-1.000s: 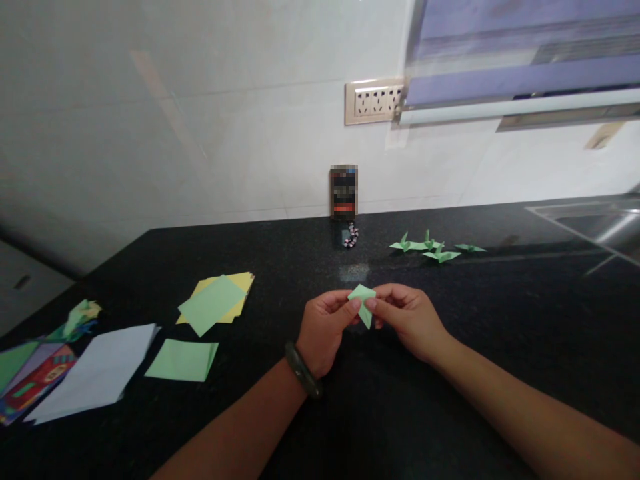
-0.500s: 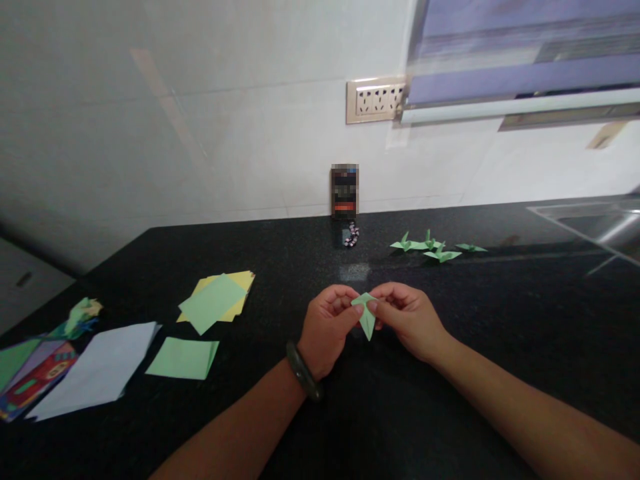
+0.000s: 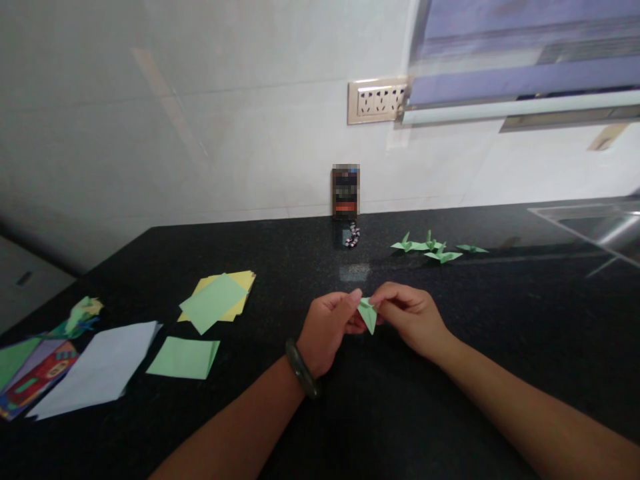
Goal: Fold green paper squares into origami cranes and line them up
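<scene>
Between my two hands is a small piece of folded green paper, kite-shaped, with its long point toward me. My left hand pinches its left edge, the thumb raised near the top corner and the fingers partly behind it. From the other side my right hand grips the right edge between thumb and fingers. The paper is held just above the black counter. Several folded green paper cranes stand close together beyond my right hand.
A phone-like object, pixelated, leans on the wall with a beaded strap before it. At left lie green and yellow sheets, a folded green sheet, white paper and a colourful packet. A metal-edged fixture is far right.
My left thumb has lifted from the paper's face to its upper left edge. The folded paper has tilted slightly, its lower point shifting a little right and up.
</scene>
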`<state>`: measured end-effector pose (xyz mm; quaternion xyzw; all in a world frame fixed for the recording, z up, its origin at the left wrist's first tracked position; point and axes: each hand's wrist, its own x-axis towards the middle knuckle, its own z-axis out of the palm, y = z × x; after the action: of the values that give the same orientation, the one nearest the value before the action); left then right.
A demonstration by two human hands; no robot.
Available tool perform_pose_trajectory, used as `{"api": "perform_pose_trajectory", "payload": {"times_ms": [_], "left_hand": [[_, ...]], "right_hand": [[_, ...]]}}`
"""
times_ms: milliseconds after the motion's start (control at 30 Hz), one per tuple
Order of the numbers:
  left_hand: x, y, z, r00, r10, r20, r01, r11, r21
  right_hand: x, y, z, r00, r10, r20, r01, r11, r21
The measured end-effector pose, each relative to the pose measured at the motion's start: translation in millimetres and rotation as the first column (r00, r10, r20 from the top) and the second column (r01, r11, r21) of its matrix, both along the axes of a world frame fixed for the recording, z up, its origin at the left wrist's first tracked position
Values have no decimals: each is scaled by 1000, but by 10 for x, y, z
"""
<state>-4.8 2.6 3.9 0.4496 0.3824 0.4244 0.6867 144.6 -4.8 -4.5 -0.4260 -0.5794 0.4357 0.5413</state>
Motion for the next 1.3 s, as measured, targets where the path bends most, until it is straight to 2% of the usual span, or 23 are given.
{"api": "perform_pose_trajectory", "payload": {"times_ms": [100,300,467,600,800,900,1033,1167,1300], "left_hand": [[-2,13,-18,997,39,-72,-35,998,57],[-6,26,-68,992,102,-75,-86,979,187],[-7,22,-86,983,155,-95,-125,956,264],[-4,17,-71,962,217,-168,-154,933,324],[1,2,-76,959,206,-193,-140,942,305],[-11,7,-74,950,221,-222,-144,937,320],[-34,9,-30,941,205,-268,-117,944,309],[-36,6,11,942,192,-274,-100,943,317],[-18,16,-17,958,177,-226,-124,965,232]], "right_hand": [[-5,-6,21,999,1,42,-2,1000,30],[-29,-6,27,999,28,22,-26,993,-117],[-19,13,16,994,91,63,-81,988,-135],[-7,21,10,981,112,157,-98,991,-96],[-1,5,29,945,-11,327,-1,999,34],[4,-3,42,956,17,293,-30,999,40],[1,-16,57,981,103,167,-100,995,-27],[-34,-39,81,989,84,118,-77,995,-70],[-62,-29,74,995,68,68,-54,981,-189]]}}
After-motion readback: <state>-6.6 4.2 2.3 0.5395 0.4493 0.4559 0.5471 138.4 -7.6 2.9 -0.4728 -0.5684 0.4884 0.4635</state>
